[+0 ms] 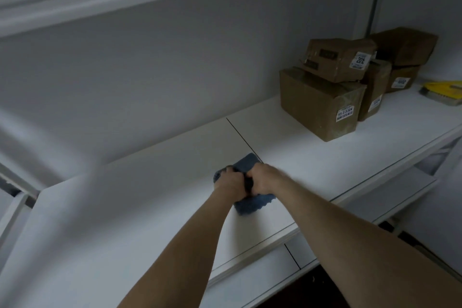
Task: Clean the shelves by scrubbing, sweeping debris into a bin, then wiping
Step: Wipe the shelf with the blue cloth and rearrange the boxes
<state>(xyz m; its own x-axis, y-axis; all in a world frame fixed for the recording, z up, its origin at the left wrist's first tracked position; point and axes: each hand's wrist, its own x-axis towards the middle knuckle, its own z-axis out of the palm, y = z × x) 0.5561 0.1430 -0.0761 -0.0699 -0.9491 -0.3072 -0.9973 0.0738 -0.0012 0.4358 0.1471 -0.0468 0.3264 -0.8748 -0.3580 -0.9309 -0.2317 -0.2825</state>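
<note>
Cloth (250, 204) is bunched on the shelf (150, 195) right by the seam (240, 135), left hand (230, 180) and right hand (263, 179) side by side, fingers curled tight round it. I'd flatten it and wipe long overlapping strokes toward the boxes (322, 105).

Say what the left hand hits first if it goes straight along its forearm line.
The left hand, gripping the blue cloth, crosses bare shelf, then probably meets the back wall left of the nearest cardboard box; depth unclear.
</note>
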